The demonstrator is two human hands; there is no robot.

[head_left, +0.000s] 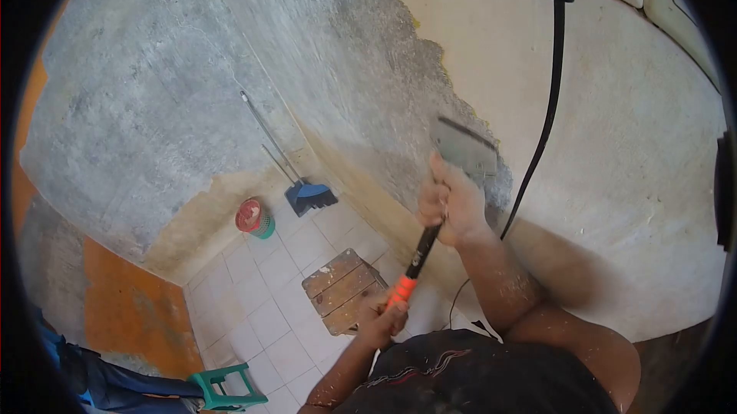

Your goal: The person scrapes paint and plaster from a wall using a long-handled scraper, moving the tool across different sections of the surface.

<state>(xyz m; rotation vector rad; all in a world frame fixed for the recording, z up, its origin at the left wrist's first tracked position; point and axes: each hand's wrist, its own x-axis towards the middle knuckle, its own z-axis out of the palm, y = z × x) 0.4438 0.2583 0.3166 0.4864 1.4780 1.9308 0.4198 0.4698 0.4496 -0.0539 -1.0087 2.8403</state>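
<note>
My right hand (454, 203) wraps round the upper handle of a long-handled wall scraper (421, 251), close below its wide metal blade. The blade, slightly blurred, lies over the boundary between bare grey plaster and cream paint on the wall (583, 107). Lower down, my left hand (381, 322) grips the scraper at its orange section, so the tool slants up to the right. Pale dust and flakes speckle my right forearm.
A black cable (554, 84) hangs down the painted wall. On the tiled floor are a wooden stool (342, 291), a red-and-green basket (257, 219), a broom and dustpan (309, 193) in the corner, and a green plastic stool (230, 387) beside a person's legs (138, 379).
</note>
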